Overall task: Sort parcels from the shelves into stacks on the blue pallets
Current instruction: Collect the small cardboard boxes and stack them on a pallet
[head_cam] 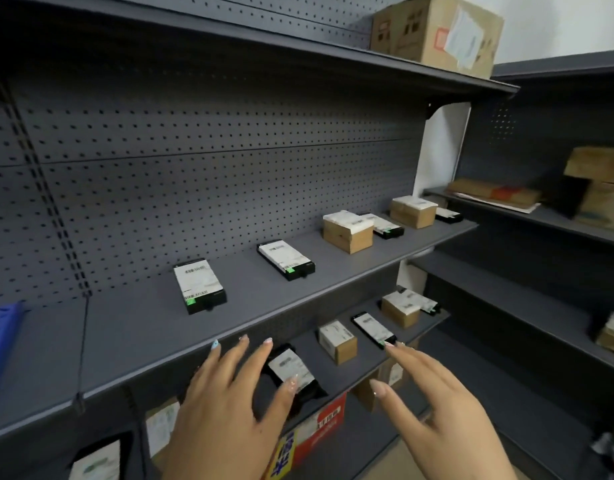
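Both my hands reach toward the lower grey shelf (354,372). My left hand (225,403) is open, fingers spread, its thumb tip touching a flat black parcel with a white label (291,370). My right hand (433,400) is open too, its fingertips at the near end of another flat black parcel (373,329). Between them sits a small brown box (338,341). The upper shelf (132,337) carries two flat black parcels (199,285) (286,259) and two brown boxes (347,230) (413,211). Neither hand holds anything.
A large cardboard box (437,29) stands on the top shelf. A blue plastic crate (0,341) pokes in at the left edge. A second shelf unit at right holds cardboard parcels (600,185). Red and yellow cartons (312,431) sit on the lowest level under my hands.
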The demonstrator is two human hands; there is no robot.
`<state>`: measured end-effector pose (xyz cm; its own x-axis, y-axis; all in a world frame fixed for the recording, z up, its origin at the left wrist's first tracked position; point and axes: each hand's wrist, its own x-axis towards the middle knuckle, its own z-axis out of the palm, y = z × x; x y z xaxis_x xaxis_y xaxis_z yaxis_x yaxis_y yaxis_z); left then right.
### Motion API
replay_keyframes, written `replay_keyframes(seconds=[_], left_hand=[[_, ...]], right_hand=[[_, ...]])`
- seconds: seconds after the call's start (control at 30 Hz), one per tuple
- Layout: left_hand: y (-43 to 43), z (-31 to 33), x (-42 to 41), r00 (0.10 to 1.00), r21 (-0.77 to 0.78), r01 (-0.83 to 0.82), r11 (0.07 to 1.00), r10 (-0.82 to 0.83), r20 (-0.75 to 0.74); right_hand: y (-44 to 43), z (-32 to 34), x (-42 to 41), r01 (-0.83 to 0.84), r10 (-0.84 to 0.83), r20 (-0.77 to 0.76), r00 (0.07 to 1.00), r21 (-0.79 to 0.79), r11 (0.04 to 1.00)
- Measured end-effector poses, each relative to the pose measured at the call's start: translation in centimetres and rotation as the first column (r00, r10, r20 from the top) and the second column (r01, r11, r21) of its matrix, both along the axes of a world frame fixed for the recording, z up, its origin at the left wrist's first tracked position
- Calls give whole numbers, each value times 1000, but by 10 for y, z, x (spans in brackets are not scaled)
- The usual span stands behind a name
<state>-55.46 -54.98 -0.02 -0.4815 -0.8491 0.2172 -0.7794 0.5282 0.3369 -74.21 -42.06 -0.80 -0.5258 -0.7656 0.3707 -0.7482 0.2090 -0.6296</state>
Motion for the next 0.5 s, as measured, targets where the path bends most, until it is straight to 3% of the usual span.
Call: replay_keyframes(seconds=[0.5], left_hand=[[-172,9,-120,995,-63,-57,996,52,-84]], right_hand=[[-196,7,-130,-109,108,-20,994,-35,993]])
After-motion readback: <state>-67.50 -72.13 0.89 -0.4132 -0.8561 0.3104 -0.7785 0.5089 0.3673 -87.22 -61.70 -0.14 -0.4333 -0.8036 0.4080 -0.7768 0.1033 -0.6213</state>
